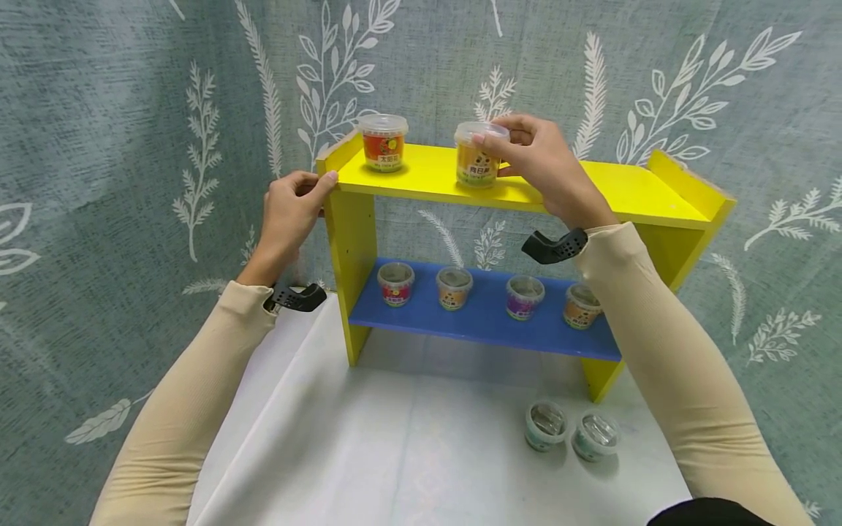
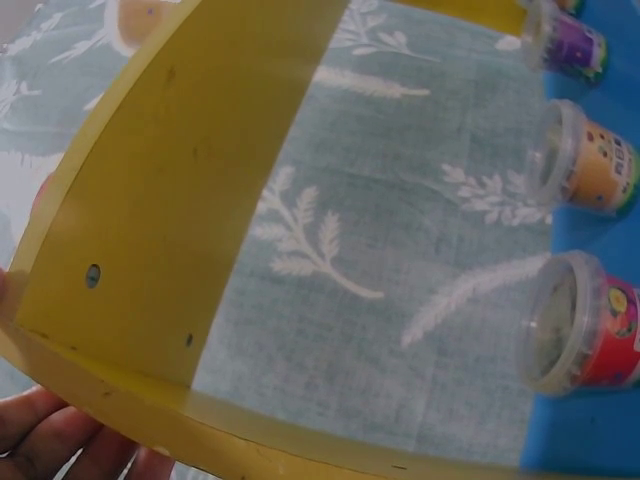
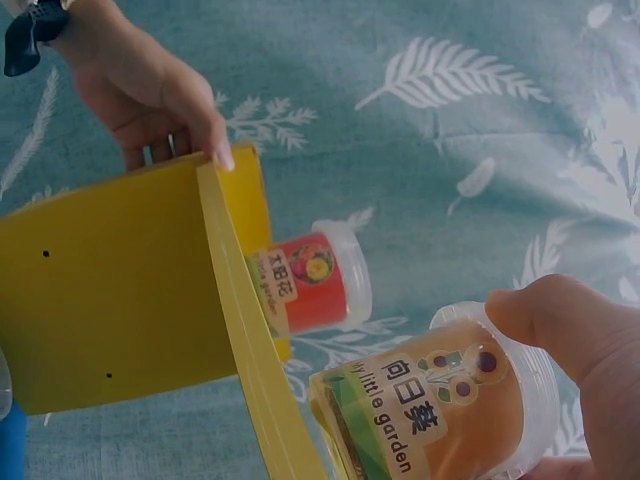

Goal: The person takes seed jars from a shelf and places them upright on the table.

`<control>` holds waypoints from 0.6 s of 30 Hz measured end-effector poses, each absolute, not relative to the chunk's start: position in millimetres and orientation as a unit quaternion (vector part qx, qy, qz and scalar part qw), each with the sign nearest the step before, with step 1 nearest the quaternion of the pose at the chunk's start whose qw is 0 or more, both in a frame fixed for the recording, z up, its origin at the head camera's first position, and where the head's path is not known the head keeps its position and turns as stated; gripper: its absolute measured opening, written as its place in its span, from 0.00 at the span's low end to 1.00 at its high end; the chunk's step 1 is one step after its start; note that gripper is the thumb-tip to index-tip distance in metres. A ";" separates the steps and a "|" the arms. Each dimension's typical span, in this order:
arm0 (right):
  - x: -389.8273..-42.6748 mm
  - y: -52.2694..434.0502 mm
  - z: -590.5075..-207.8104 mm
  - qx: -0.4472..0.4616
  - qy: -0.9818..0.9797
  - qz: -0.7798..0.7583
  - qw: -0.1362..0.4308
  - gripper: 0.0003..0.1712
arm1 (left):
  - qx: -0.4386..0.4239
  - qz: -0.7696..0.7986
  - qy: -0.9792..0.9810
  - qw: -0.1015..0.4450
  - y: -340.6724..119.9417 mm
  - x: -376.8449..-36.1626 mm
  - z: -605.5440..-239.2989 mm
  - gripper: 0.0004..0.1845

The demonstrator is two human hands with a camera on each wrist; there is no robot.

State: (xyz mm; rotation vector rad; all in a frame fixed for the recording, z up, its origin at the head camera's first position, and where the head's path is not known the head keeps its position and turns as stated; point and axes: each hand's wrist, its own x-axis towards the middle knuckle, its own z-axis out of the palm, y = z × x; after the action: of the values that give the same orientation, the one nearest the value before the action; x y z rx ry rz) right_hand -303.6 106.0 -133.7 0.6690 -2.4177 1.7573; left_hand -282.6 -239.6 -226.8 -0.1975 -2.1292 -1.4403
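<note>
A small yellow and blue shelf unit stands on a white table against a leaf-patterned curtain. My right hand [image 1: 520,150] grips an orange-labelled lidded cup [image 1: 476,157] by its lid on the yellow top shelf [image 1: 625,186]; the right wrist view shows the same cup [image 3: 440,410] under my thumb. A red-labelled cup [image 1: 383,142] stands to its left on that shelf. My left hand [image 1: 292,204] holds the shelf unit's upper left corner [image 1: 332,172], thumb on top. In the left wrist view only my left hand's fingertips [image 2: 50,435] show below the yellow side panel [image 2: 160,200].
Several small cups stand in a row on the blue lower shelf [image 1: 487,321], red one [image 1: 395,283] at the left. Two green-labelled cups [image 1: 546,425] sit on the white table [image 1: 395,453] in front of the shelf's right leg. The curtain hangs close behind.
</note>
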 end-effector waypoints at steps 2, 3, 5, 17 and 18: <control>-299.7 107.8 -134.0 0.222 -0.789 0.571 0.042 0.41 | -0.074 -0.536 -0.794 0.279 -239.6 -282.3 -226.8 0.31; -297.8 108.5 -134.2 0.225 -0.790 0.569 0.042 0.40 | -0.074 -0.536 -0.793 0.279 -239.6 -282.4 -226.9 0.31; -293.9 109.9 -135.1 0.230 -0.789 0.568 0.044 0.40 | -0.074 -0.536 -0.793 0.280 -239.6 -282.4 -227.2 0.30; -272.6 118.7 -138.9 0.240 -0.790 0.563 0.044 0.39 | -0.071 -0.535 -0.793 0.281 -238.8 -283.3 -228.3 0.31; -271.3 119.5 -139.3 0.240 -0.789 0.564 0.044 0.39 | -0.071 -0.534 -0.794 0.282 -238.9 -283.4 -228.3 0.31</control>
State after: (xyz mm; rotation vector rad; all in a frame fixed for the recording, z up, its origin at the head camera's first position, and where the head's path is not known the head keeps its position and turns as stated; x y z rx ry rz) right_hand -271.3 119.5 -139.3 0.7349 -2.4112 1.7242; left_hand -283.4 -238.9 -228.3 -0.1909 -2.1271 -1.4308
